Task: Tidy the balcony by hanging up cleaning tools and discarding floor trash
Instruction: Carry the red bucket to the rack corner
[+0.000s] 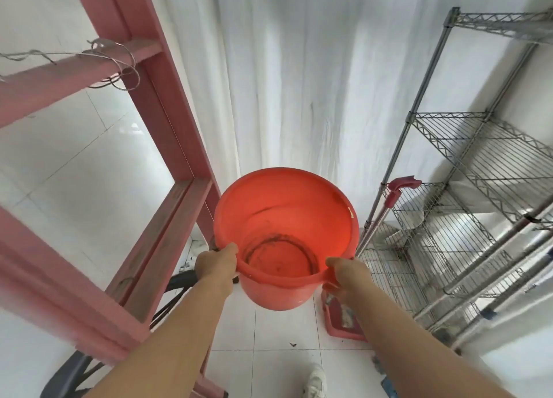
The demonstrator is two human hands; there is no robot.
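Observation:
I hold a red plastic bucket [287,215] in the air in front of me, its mouth tilted toward me. It is empty, with a dark grime ring around its bottom. My left hand [217,266] grips the near rim on the left. My right hand [341,281] grips the near rim on the right. A small dark scrap [292,344] lies on the white floor tiles below the bucket.
A pink metal frame [167,104] with wire looped on it stands at left. A wire shelf rack [466,188] fills the right side, with a red-topped mop handle [389,206] leaning on it. A red tray-like object [341,320] lies on the floor. White curtain behind. My shoe [317,381] shows below.

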